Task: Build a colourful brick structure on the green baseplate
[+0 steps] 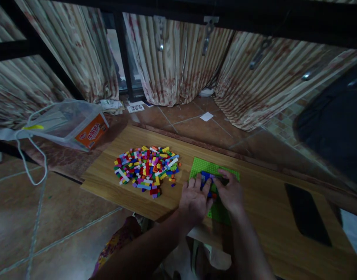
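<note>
Here we are at the desk [266,206], with two hands bent over one green board [200,164]. The left hand [194,200] lies palm down, its fingers moderately spread across the blue blocks [207,175] on the board; whether it grips them, I cannot tell. In from three o'clock comes the right hand [230,190], thumb and forefinger narrowly apart, their tips right at a small purple block [212,176]; fingers hide whether it's pinched. One orange block [214,195] shows at the near end of the blue ones.

Over at nine o'clock from the board spreads one heap of mixed blocks [147,167], too many to count. Farther out, at ten, sits one clear plastic box [79,116] with an orange label, its contents hard to make out. One black slab [307,214] lies at three, and one white slip [207,116] at twelve, beyond the desk.
</note>
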The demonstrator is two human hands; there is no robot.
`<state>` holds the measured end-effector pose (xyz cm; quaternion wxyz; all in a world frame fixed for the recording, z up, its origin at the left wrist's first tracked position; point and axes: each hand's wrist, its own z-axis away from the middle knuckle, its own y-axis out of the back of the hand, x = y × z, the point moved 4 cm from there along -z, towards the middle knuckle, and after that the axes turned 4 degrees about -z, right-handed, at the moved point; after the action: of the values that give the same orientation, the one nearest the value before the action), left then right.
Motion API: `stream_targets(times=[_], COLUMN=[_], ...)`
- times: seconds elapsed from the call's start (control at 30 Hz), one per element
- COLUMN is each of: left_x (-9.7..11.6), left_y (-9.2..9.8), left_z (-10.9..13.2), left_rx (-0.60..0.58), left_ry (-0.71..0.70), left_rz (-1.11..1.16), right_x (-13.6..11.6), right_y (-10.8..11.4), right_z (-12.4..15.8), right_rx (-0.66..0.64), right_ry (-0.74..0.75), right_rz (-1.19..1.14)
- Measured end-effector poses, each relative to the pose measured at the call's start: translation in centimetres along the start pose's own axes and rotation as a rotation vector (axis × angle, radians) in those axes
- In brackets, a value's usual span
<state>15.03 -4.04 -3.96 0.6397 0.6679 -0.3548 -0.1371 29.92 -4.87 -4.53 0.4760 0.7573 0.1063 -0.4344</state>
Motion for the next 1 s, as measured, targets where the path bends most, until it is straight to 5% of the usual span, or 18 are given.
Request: stream_targets(times=[0.27, 0.5, 0.73, 1.0], left_x=[-2.4, -9.3, -12.1, -12.7], left_y=[4.0, 8.3, 8.5, 8.8], left_z=[0.5, 0.7, 1.0, 0.7], left_rx=[0.286, 0.673, 0.721, 0.724], left_ry=[0.045, 0.371, 0.492, 0.5], left_rz=[0.4, 0.701, 0.803, 0.786], right_x=[-4.7, -8.7, -10.2, -10.3], right_y=[-0.5, -5.6, -9.5, -9.3], right_z=[0.6, 2.3, 2.5, 2.3], right_rx=[0.163, -0.164, -0.295, -0.311], right_ry=[0.101, 0.3, 0.383, 0.38], right_rz=[-0.11, -0.185, -0.052, -0.025])
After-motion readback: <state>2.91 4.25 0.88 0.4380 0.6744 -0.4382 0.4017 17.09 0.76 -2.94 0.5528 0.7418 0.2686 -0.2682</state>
